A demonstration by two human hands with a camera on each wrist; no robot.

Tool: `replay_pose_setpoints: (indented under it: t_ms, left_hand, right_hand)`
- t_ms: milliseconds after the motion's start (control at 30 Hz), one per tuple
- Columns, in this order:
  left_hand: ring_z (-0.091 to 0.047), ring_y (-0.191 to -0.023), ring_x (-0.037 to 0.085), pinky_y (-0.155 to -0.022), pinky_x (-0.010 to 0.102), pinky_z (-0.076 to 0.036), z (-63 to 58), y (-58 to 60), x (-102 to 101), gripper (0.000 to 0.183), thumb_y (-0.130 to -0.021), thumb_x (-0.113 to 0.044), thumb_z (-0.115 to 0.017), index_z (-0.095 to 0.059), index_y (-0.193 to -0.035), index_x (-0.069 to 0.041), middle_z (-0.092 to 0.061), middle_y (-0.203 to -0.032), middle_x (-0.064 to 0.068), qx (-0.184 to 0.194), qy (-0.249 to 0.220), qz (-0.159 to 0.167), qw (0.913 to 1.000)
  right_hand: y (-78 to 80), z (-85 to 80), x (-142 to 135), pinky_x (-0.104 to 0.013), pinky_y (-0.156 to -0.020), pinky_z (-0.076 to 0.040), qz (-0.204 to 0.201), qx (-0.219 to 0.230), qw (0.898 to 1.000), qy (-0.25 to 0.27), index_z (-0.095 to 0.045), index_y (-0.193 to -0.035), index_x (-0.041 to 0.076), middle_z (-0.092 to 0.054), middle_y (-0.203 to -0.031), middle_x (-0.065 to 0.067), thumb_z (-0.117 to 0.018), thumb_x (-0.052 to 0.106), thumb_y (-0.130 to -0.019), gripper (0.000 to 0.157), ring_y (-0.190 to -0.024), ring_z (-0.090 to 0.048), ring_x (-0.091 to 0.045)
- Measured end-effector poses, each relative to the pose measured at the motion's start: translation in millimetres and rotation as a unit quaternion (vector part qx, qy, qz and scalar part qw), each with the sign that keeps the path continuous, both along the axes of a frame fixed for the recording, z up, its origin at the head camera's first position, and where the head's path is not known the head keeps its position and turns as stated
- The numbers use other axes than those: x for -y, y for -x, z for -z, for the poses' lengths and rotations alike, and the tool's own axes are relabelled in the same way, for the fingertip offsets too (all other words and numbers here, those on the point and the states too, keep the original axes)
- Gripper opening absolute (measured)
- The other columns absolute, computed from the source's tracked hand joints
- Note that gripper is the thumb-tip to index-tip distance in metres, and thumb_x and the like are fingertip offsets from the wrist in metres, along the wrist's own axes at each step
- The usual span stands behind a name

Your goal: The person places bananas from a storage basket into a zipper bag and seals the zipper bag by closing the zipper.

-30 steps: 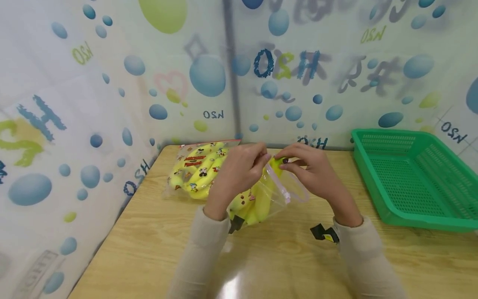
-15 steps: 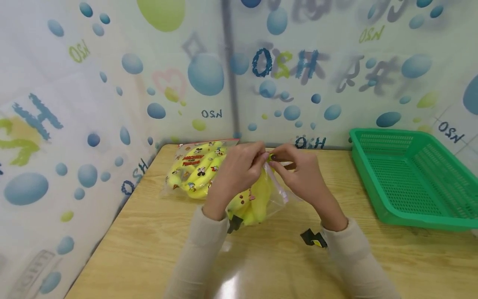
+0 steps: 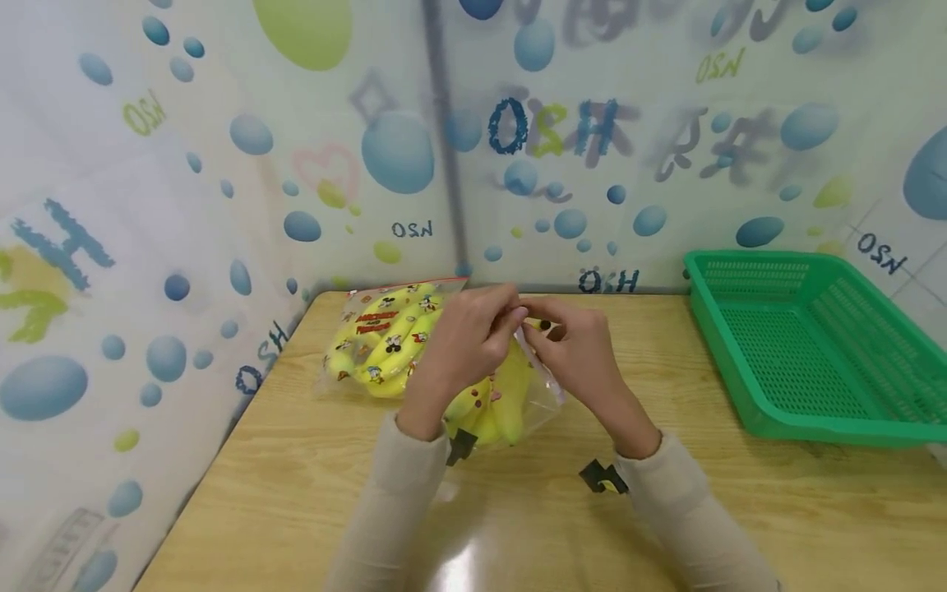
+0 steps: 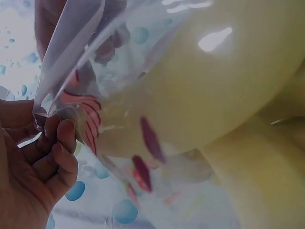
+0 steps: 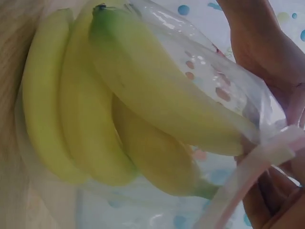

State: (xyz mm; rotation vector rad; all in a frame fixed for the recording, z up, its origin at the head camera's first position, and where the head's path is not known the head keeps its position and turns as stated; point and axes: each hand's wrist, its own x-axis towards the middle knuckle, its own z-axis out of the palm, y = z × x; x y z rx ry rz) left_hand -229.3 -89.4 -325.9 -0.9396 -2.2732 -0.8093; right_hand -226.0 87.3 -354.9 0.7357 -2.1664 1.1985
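Note:
A clear zip bag (image 3: 543,409) printed with small figures stands at the hands, with several yellow bananas (image 5: 157,90) inside. My left hand (image 3: 473,337) pinches the bag's mouth edge between thumb and fingers; the left wrist view shows the film gathered in those fingertips. Close against it, my right hand (image 3: 580,349) pinches the same edge beside the pale pink zip strip (image 5: 252,174). A dark banana tip pokes out near the right fingers. Just left lies a second printed bag (image 3: 381,341) of bananas with a red top edge, partly behind the left hand.
A green plastic basket (image 3: 762,411) stands at the right of the wooden table (image 3: 296,493). A patterned curtain (image 3: 562,181) hangs along the back and left edges. Small black pieces (image 3: 602,477) sit at the wrists.
My right hand has moved left from the banana tip to the bag's edge, meeting the left hand. The left hand keeps its pinch. The head view has shifted slightly.

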Motion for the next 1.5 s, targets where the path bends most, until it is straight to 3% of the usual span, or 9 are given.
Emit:
replay_pose_setpoints:
  t_ms: [200,500,633,833,1000,1233,1333,1433,1500]
  left_hand:
    - [-0.039,-0.054,0.010,-0.054,0.025,-0.033,-0.8,0.1,2.2,0.025,-0.102,-0.012,-0.058,-0.053,-0.078,-0.012,-0.043,-0.061,-0.002,-0.004,-0.004,-0.001,1.0000]
    - [-0.039,-0.055,0.010,-0.054,0.025,-0.033,-3.1,-0.6,-0.7,0.026,-0.102,-0.010,-0.056,-0.053,-0.076,-0.012,-0.042,-0.062,-0.001,-0.010,-0.013,0.009,0.9998]
    - [-0.040,-0.055,0.010,-0.054,0.024,-0.034,-4.2,-0.8,-1.9,0.025,-0.102,-0.011,-0.057,-0.054,-0.077,-0.012,-0.043,-0.062,-0.001,-0.005,-0.013,0.015,0.9998]
    - [-0.040,-0.054,0.008,-0.053,0.023,-0.034,-4.6,-1.8,-3.3,0.025,-0.100,-0.010,-0.058,-0.054,-0.076,-0.013,-0.045,-0.062,-0.002,-0.013,-0.008,0.022,0.9996]
    - [-0.039,-0.052,0.007,-0.051,0.023,-0.033,-6.0,-3.1,-3.2,0.025,-0.099,-0.008,-0.059,-0.054,-0.075,-0.013,-0.044,-0.061,-0.003,-0.017,-0.005,0.028,0.9994]
    - [-0.038,-0.052,0.009,-0.052,0.025,-0.034,-7.4,-2.6,1.3,0.026,-0.102,-0.010,-0.058,-0.055,-0.077,-0.011,-0.042,-0.060,-0.001,0.002,-0.026,0.022,0.9994]
    - [-0.038,-0.051,0.009,-0.052,0.026,-0.034,-7.2,-1.6,3.7,0.026,-0.103,-0.011,-0.059,-0.054,-0.077,-0.011,-0.042,-0.059,-0.002,0.005,-0.032,0.018,0.9993]
    - [-0.037,-0.051,0.010,-0.053,0.026,-0.033,-6.7,-0.1,5.5,0.027,-0.103,-0.012,-0.059,-0.053,-0.076,-0.011,-0.041,-0.059,-0.001,0.001,-0.035,0.009,0.9994]
    - [-0.036,-0.051,0.010,-0.053,0.026,-0.032,-6.2,1.0,6.5,0.028,-0.103,-0.011,-0.059,-0.053,-0.075,-0.010,-0.041,-0.059,-0.001,-0.006,-0.036,0.001,0.9993]
  right_hand:
    - [4.0,6.6,6.6,-0.019,-0.052,-0.051,0.007,0.013,1.000,0.010,-0.078,-0.117,0.006,-0.080,-0.104,-0.014,-0.072,0.009,-0.094,0.024,-0.072,-0.075,-0.021]
    - [11.6,12.4,4.7,-0.043,-0.070,-0.064,0.014,0.095,0.995,-0.009,-0.079,-0.111,0.003,-0.080,-0.100,-0.017,-0.068,0.012,-0.098,0.019,-0.085,-0.078,-0.029]
    - [11.5,11.2,5.1,-0.036,-0.065,-0.061,0.034,0.106,0.994,0.003,-0.081,-0.105,0.005,-0.080,-0.091,-0.013,-0.067,0.018,-0.100,0.020,-0.071,-0.074,-0.022]
    - [9.8,9.9,7.2,-0.025,-0.043,-0.028,0.073,0.120,0.990,0.026,-0.081,-0.086,0.006,-0.063,-0.055,-0.007,-0.064,0.020,-0.101,0.027,-0.039,-0.038,-0.012]
    - [12.5,11.3,6.7,-0.024,-0.044,-0.030,0.093,0.112,0.989,0.003,-0.082,-0.090,0.006,-0.064,-0.056,-0.005,-0.070,0.024,-0.098,0.023,-0.041,-0.043,-0.010]
    - [10.9,-4.2,-14.4,-0.030,-0.042,-0.051,-0.012,0.145,0.989,0.040,-0.080,-0.096,0.006,-0.070,-0.061,-0.010,-0.068,0.026,-0.100,0.023,-0.039,-0.058,-0.017]
    - [7.8,-17.3,-32.1,-0.033,-0.046,-0.055,-0.029,0.155,0.986,0.051,-0.077,-0.095,0.003,-0.072,-0.064,-0.014,-0.066,0.024,-0.102,0.025,-0.043,-0.062,-0.019]
    - [3.1,-28.8,-50.9,-0.033,-0.053,-0.057,-0.045,0.195,0.980,-0.008,-0.074,-0.088,0.005,-0.071,-0.066,-0.011,-0.063,0.027,-0.104,0.030,-0.050,-0.064,-0.021]
    - [-0.7,-34.5,-61.2,-0.033,-0.056,-0.058,-0.077,0.239,0.963,-0.101,-0.075,-0.084,0.009,-0.071,-0.067,-0.005,-0.060,0.031,-0.105,0.034,-0.054,-0.066,-0.020]
